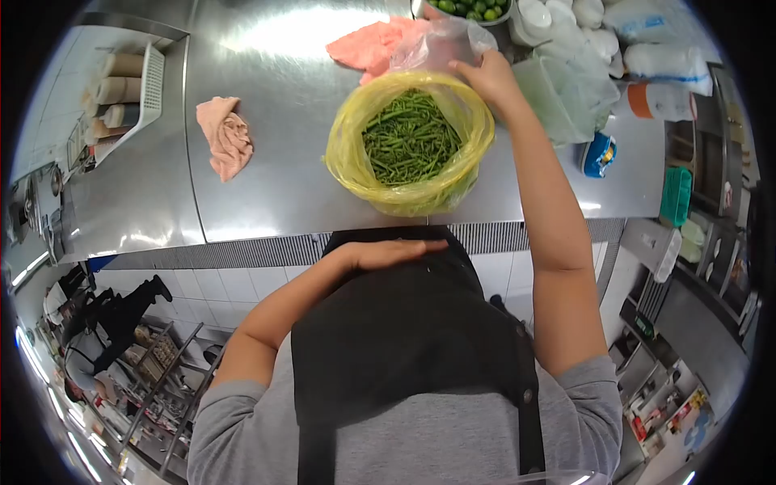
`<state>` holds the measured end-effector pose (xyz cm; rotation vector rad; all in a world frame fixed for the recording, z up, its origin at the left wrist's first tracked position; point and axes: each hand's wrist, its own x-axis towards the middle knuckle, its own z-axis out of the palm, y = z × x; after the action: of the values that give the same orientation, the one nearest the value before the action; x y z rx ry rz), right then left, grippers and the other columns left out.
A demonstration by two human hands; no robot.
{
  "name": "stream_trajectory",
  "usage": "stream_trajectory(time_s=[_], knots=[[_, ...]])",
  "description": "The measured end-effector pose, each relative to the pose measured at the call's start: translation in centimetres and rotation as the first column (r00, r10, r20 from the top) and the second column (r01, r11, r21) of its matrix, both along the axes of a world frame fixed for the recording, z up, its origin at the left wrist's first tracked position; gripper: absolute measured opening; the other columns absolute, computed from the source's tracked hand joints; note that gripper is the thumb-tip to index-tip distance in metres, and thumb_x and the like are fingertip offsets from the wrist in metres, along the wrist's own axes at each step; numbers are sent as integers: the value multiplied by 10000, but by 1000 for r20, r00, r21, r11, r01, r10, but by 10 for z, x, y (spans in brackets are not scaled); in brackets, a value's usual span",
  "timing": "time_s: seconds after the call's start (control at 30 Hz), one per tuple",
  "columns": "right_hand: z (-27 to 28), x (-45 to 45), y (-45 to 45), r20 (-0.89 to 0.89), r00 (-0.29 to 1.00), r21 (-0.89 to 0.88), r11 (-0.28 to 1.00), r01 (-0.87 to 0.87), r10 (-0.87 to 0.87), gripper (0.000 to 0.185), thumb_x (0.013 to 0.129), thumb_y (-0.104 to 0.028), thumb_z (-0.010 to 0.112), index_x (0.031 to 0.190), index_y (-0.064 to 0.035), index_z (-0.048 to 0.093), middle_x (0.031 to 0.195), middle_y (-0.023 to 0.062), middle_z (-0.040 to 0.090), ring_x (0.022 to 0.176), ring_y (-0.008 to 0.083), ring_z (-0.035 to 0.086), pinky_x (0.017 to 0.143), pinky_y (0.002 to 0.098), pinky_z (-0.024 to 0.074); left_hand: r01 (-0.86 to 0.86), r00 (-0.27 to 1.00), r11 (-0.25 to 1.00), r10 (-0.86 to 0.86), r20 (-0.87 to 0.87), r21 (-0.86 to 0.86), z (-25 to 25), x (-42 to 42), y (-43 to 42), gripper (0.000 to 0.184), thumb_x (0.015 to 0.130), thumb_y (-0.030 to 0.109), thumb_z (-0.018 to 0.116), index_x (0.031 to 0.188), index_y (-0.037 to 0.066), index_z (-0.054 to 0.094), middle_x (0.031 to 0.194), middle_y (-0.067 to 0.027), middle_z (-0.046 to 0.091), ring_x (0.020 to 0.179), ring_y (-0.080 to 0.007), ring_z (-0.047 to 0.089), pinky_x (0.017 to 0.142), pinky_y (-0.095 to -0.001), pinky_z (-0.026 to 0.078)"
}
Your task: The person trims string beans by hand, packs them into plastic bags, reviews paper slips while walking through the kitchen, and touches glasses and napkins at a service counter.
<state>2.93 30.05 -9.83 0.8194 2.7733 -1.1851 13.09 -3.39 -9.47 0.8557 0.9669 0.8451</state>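
Observation:
Cut green beans (412, 137) fill a yellow plastic bag (347, 153) that stands wide-mouthed near the front edge of the steel counter. Beyond the bag's back right rim, my right hand (487, 77) has its thumb and fingers on a clear plastic bag (444, 44). A pink cloth (368, 48) lies partly under that clear bag. My left hand (396, 253) rests flat against the black apron (396, 339), fingers stretched out, holding nothing.
Another pink cloth (225, 137) lies on the counter (275, 186) at left. A bowl of green fruits (473, 10) is at the back. Pale green bags (566, 93), white containers (558, 18) and a blue packet (599, 155) occupy the right. A person (121, 315) is at far left.

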Motion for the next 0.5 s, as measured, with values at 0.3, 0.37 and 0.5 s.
stream_trajectory(time_s=[0.3,0.37,0.5], knots=[[20,24,-13,-301,952,-181,983,2,-57,695,838,-318,771,1358,54,498,1372,246,554,1198,319,586,991,401,474,331,943,939,-334,-13,-89,-53,34,52,672,1040,526,384,1536,73,345,1600,-132,317,1485,-263,270,1221,-383,179],[27,21,-17,-302,952,-161,987,9,-58,702,834,-330,770,1362,48,503,1369,252,555,1185,317,596,982,401,481,493,864,865,-500,-65,-92,-51,48,85,697,1028,545,401,1537,73,341,1607,-137,300,1493,-266,251,1223,-382,169],[45,20,-16,-73,997,14,999,37,-36,646,776,-410,769,1155,89,610,1160,291,642,1090,407,632,929,455,498,509,861,861,-508,-32,5,-67,65,95,719,1017,563,415,1539,76,338,1614,-137,283,1504,-263,219,1228,-389,145]])
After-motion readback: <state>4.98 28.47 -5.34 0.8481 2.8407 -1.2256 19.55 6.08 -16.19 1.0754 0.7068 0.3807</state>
